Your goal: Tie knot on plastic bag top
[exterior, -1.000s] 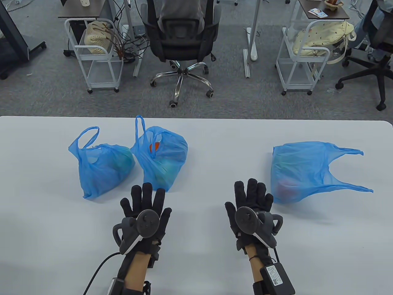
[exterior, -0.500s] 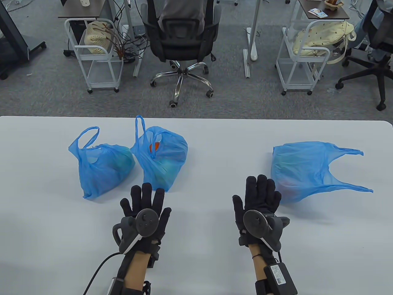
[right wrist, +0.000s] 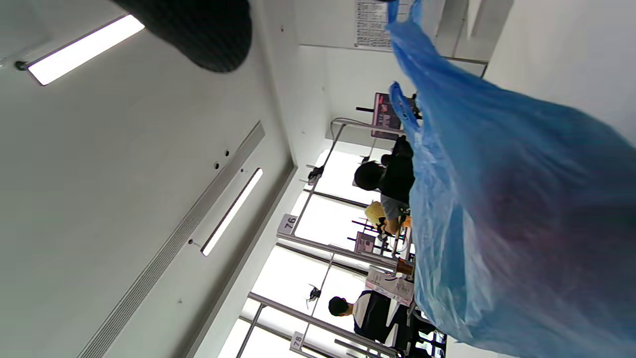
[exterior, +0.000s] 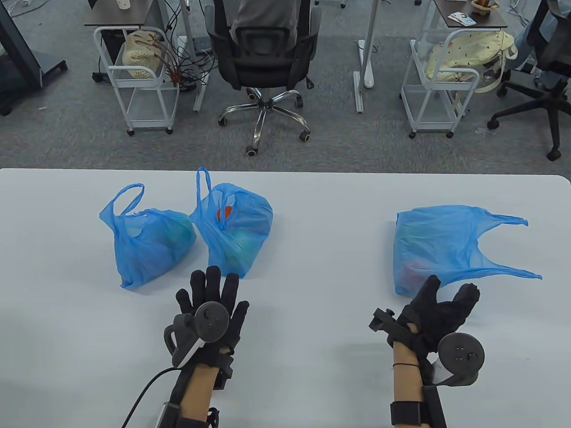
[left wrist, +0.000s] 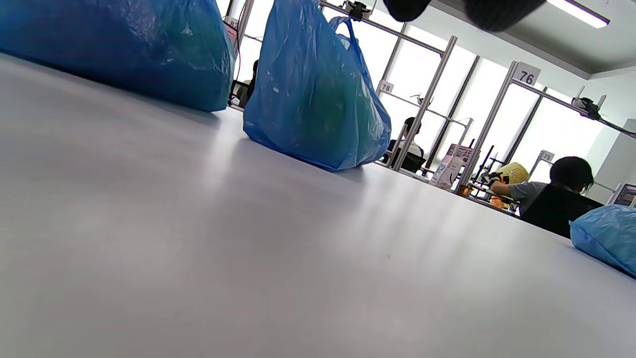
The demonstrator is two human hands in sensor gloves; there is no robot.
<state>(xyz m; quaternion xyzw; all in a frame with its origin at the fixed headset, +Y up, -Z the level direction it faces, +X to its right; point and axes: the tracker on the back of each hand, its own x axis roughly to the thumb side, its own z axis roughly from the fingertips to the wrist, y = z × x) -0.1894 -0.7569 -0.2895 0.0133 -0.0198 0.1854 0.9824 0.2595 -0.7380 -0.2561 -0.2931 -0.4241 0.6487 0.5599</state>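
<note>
The right hand (exterior: pixel 439 307), fingers spread and empty, sits just near of the right bag (exterior: pixel 439 249), whose handles trail rightward; the left hand (exterior: pixel 212 303) rests flat, empty, farther off.

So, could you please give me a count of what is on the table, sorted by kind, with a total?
Blue plastic bags: 3, left bag, middle bag, right bag
Gloved hands: 2, left hand, right hand
Total: 5
</note>
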